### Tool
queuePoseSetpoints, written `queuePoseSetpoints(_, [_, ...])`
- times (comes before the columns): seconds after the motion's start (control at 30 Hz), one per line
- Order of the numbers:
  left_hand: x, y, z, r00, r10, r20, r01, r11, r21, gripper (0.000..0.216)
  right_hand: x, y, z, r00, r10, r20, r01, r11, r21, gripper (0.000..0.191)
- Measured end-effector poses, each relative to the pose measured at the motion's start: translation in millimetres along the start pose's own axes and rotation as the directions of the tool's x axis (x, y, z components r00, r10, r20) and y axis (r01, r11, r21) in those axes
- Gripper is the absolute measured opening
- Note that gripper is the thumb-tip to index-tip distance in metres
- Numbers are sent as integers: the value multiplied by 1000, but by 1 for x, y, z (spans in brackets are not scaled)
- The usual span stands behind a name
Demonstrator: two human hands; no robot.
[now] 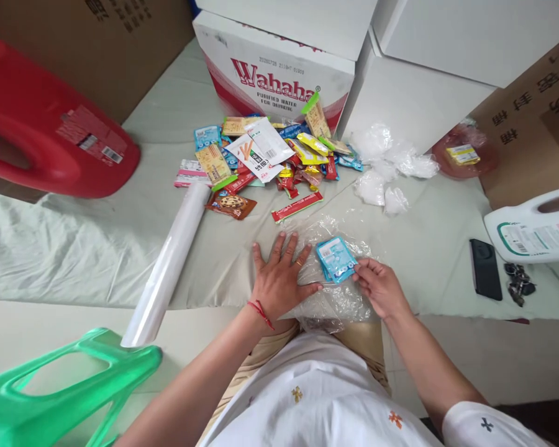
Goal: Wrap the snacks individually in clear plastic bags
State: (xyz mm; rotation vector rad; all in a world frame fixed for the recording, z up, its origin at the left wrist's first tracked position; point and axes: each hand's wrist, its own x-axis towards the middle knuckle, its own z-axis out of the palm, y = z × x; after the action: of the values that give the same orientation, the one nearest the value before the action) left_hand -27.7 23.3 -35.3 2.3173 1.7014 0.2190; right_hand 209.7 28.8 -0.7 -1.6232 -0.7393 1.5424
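My left hand (279,276) lies flat with its fingers spread, pressing on the left edge of a sheet of clear plastic film (345,304). Pinched in the fingers of my right hand (379,285) is the lower right corner of a blue snack packet (336,257). At least one more blue packet shows beneath it, on the film. Just beyond the film lies a red and green snack stick (298,207). Behind that spreads a heap of wrapped snacks (261,152), with a brown cookie packet (231,204) at its near left.
A roll of plastic film (168,267) slants off the left edge. Crumpled clear wrap bundles (384,164) and a red bowl (466,149) sit to the right. A phone (485,268), keys (520,284) and a white jug (535,230) lie farther right. A green stool (74,379) stands lower left.
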Motion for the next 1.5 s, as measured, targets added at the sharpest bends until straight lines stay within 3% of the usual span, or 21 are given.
queuePoseSetpoints(0.27, [0,1,0,1000,-6,1,6,1000,23,88,-7,19,12,994,-81,-69,82,997,5,42])
queuePoseSetpoints(0.37, [0,1,1,1000,-7,-5,7,1000,21,88,-7,24,6,989,-141,-51,132,980,-149,42])
queuePoseSetpoints(0.47, [0,1,0,1000,-13,6,13,1000,20,89,-8,27,-8,950,-299,-94,245,895,-372,43])
queuePoseSetpoints(0.57, [1,1,-1,1000,-12,19,12,1000,15,89,-1,15,-20,888,-445,-114,322,779,-538,33])
queuePoseSetpoints(0.67, [1,0,-1,1000,-14,20,14,1000,10,89,27,-17,-22,820,-569,-63,383,626,-680,28])
queuePoseSetpoints(0.73, [1,0,-1,1000,-19,24,19,1000,10,90,60,-48,-17,727,-686,22,433,434,-790,29])
queuePoseSetpoints(0.8, [1,0,0,999,-24,31,23,1000,9,90,103,-81,-7,613,-770,176,397,108,-911,29])
queuePoseSetpoints(0.83, [1,0,0,999,-25,33,25,1000,8,90,127,-96,-1,601,-775,194,378,62,-924,27])
queuePoseSetpoints(0.9, [1,-1,1,999,-26,30,26,1000,0,90,173,-121,13,608,-763,221,358,14,-934,25])
queuePoseSetpoints(0.97, [0,-1,2,999,-25,23,25,1000,-11,90,212,-136,27,647,-710,280,317,-85,-945,26])
queuePoseSetpoints(1.1, [0,-1,2,999,-30,23,30,999,-24,91,254,-145,47,670,-673,314,291,-150,-945,36])
queuePoseSetpoints(1.33, [0,-2,1,999,-22,30,22,1000,-15,91,229,-150,29,606,-732,311,372,-86,-924,34])
queuePoseSetpoints(1.4, [0,-2,1,1000,-15,28,15,1000,-6,90,220,-152,21,620,-719,314,376,-78,-923,34])
queuePoseSetpoints(1.5, [0,-2,2,1000,-11,20,11,1000,6,90,217,-154,19,683,-662,310,319,-112,-941,30])
